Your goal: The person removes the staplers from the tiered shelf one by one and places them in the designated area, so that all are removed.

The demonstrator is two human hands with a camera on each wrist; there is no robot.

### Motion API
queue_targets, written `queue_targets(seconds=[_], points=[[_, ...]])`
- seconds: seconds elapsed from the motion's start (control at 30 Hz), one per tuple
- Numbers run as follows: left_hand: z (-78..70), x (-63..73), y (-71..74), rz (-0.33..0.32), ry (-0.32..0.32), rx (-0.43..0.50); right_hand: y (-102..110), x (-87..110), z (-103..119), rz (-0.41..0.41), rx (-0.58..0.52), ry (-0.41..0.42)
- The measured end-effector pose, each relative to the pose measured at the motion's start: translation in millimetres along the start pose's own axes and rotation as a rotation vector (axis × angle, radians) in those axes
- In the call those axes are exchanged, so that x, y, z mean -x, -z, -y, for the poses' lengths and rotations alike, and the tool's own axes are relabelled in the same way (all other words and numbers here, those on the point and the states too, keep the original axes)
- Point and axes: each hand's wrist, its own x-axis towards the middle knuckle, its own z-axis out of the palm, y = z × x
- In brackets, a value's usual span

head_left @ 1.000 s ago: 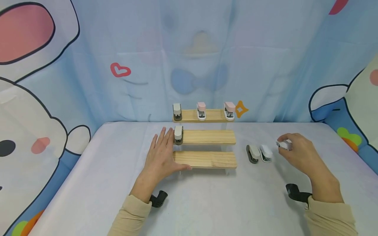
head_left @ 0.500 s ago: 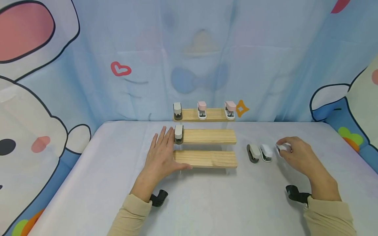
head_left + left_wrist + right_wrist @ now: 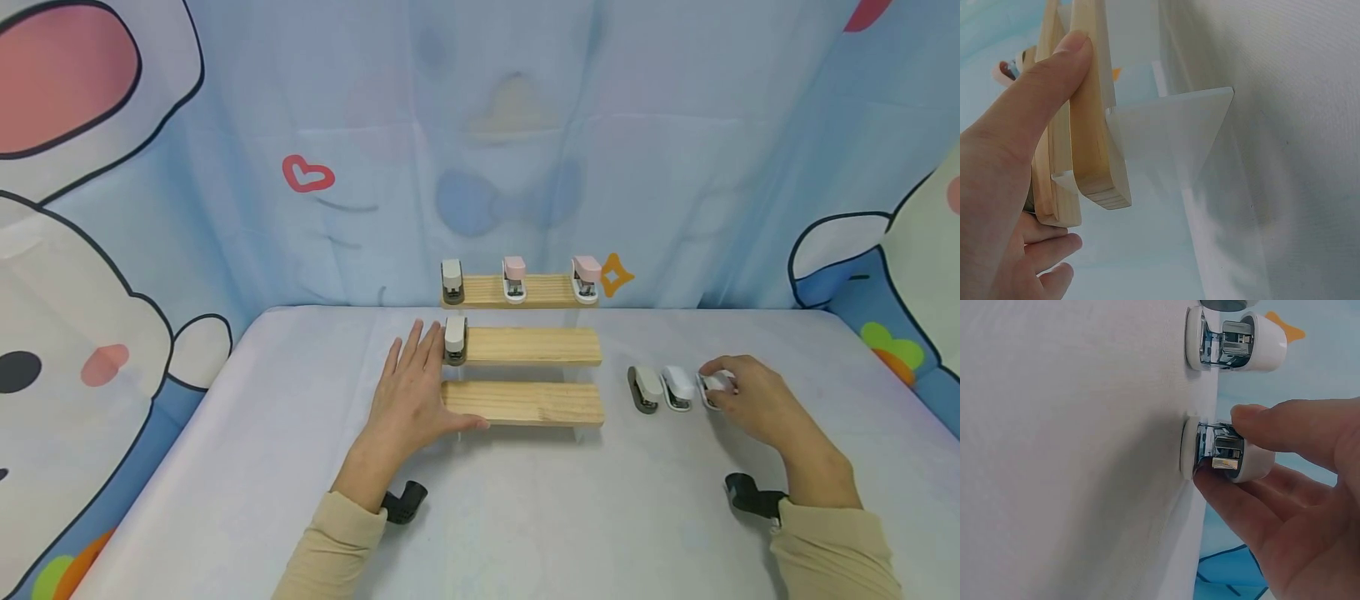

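Note:
My right hand (image 3: 757, 404) pinches a small white stapler (image 3: 1254, 459) between thumb and fingers; its base sits at the tabletop. Left of it stand another white stapler (image 3: 678, 387) and a grey-white one with a dark base (image 3: 645, 389). My left hand (image 3: 408, 392) rests against the left end of a three-step wooden rack (image 3: 532, 403), fingers straight, thumb on the front edge of the lowest board. On the top step are a grey-white stapler (image 3: 452, 281) and two pink staplers (image 3: 513, 278). Another grey-white stapler (image 3: 455, 339) stands at the middle step's left end.
Clear side supports (image 3: 1172, 122) hold up the boards. A white cloth (image 3: 570, 517) covers the table. Behind it hangs a blue cartoon-printed curtain (image 3: 360, 100), close to the rack's top step. Both wrists carry black camera mounts (image 3: 750, 493).
My right hand has lowered the white stapler and brought it slightly nearer the other two on the table. The left hand has stayed at the rack's left end.

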Motion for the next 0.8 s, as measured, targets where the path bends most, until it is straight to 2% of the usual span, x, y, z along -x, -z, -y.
queue_targets(seconds=[0.23, 0.33, 0.6, 0.8], points=[[0.3, -0.5, 0.0, -0.003, 0.000, 0.000, 3.0, -0.5, 0.6, 0.032, 0.005, -0.015], [0.4, -0.7, 0.0, -0.002, -0.001, 0.002, 6.5, 1.8, 2.8, 0.016, -0.005, -0.019], [0.0, -0.9, -0.2, -0.001, 0.000, 0.001, 15.7, 10.9, 17.5, -0.167, -0.014, 0.065], [0.7, -1.0, -0.5, 0.001, 0.003, -0.003, 22.9, 17.8, 34.7, -0.251, -0.001, 0.093]])
